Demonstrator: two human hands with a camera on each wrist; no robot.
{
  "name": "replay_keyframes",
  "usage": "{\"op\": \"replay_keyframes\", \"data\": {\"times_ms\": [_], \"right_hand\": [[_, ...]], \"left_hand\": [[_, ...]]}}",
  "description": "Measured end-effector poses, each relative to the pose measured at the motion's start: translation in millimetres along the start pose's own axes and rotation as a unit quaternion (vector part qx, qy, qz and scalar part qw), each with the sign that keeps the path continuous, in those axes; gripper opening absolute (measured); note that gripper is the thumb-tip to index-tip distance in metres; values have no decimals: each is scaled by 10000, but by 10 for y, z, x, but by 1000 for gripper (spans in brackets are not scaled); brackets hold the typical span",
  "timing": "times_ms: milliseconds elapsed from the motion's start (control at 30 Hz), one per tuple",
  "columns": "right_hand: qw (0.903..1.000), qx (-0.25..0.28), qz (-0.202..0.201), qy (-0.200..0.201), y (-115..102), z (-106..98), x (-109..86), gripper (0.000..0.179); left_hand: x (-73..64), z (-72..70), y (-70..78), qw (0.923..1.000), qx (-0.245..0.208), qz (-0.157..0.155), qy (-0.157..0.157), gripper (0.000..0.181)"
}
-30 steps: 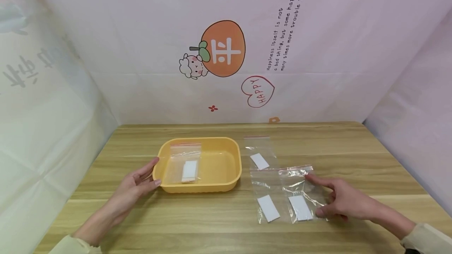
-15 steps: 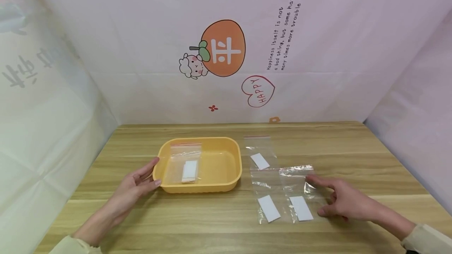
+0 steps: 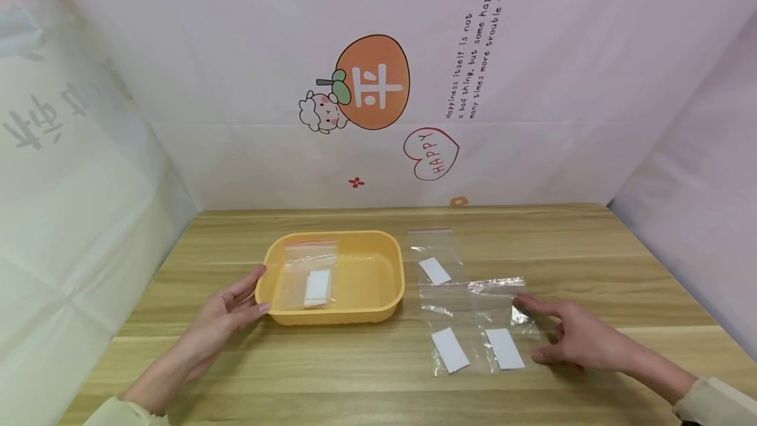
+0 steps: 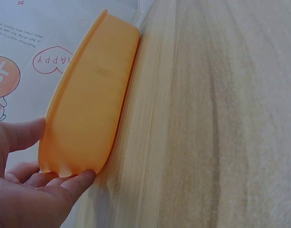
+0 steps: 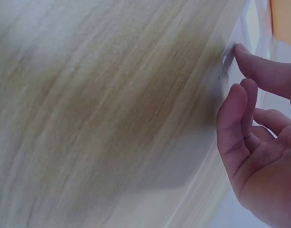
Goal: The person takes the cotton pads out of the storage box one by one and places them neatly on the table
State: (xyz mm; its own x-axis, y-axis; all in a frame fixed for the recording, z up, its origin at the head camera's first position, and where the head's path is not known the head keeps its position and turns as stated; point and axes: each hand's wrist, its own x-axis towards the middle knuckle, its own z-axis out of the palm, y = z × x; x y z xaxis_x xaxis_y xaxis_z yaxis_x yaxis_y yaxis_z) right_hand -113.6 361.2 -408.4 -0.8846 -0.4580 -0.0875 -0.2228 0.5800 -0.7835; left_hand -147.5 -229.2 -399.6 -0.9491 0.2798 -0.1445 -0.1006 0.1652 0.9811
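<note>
My left hand (image 3: 215, 321) grips the left end of a yellow plastic tray (image 3: 369, 314), thumb at the rim and other fingers against the outer wall, as the left wrist view shows. Inside the tray lies a clear zip bag (image 3: 296, 284) with white cards (image 3: 318, 286) in it. At right, my right hand (image 3: 570, 334) touches the right edge of another clear zip bag (image 3: 493, 314), its fingers bent and apart from the thumb. That bag holds a white card (image 3: 504, 348). In the right wrist view the thumb (image 5: 266, 73) reaches the bag's edge.
Left of the touched bag lies a second clear zip bag (image 3: 437, 311) with a white card (image 3: 450, 350). A third bag (image 3: 432, 242) with a white card (image 3: 434, 271) lies behind them. The wooden table (image 3: 331, 373) meets a printed cloth wall (image 3: 266, 169) at the back.
The right hand has shifted very slightly right, and the glints and creases on the bag beside it have changed. The left hand and tray stay in place.
</note>
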Motion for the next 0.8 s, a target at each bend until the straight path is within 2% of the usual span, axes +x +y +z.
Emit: {"op": "replay_keyframes", "data": {"times_ms": [533,800], "right_hand": [[9994,-146,301,15,-15,-64,-57,93],[9985,-546,80,-29,-125,-186,-49,81]], "left_hand": [[-4,-2,-8,10000,-34,-4,36,81],[-1,-3,-4,10000,23,-28,33,80]]}}
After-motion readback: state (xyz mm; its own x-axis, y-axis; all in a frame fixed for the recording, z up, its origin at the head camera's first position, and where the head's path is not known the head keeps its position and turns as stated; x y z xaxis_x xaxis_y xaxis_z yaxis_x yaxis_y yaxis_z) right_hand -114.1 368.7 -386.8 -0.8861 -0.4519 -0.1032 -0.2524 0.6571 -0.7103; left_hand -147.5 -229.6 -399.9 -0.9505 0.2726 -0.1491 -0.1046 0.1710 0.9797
